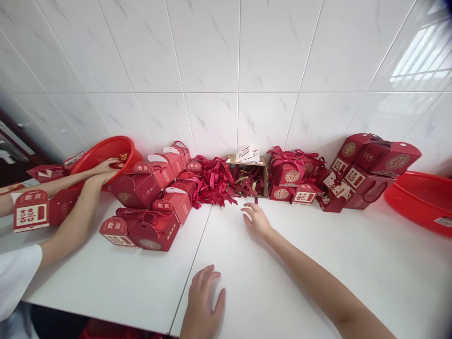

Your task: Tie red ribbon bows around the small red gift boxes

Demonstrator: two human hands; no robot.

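Observation:
My right hand (257, 220) reaches forward over the white table (247, 273), fingers apart and holding nothing. Just beyond its fingertips stands a cardboard box (265, 175) with dark red and gold strips (247, 183) inside. To the left of that box lies a heap of red ribbons (215, 181). Nearer to me, my left hand (204, 301) is over the table by the seam, thumb spread from the fingers, with nothing in it. White printed cards (247, 154) rest on top of the cardboard box.
Red gift boxes (155, 228) are stacked left of the ribbons. More ribbon-tied boxes (287, 172) and a taller stack (374, 165) stand right, beside a red basin (420, 200). At left, a co-worker's hands (106, 172) reach into another red basin (132, 155). A tiled wall (212, 56) backs the table.

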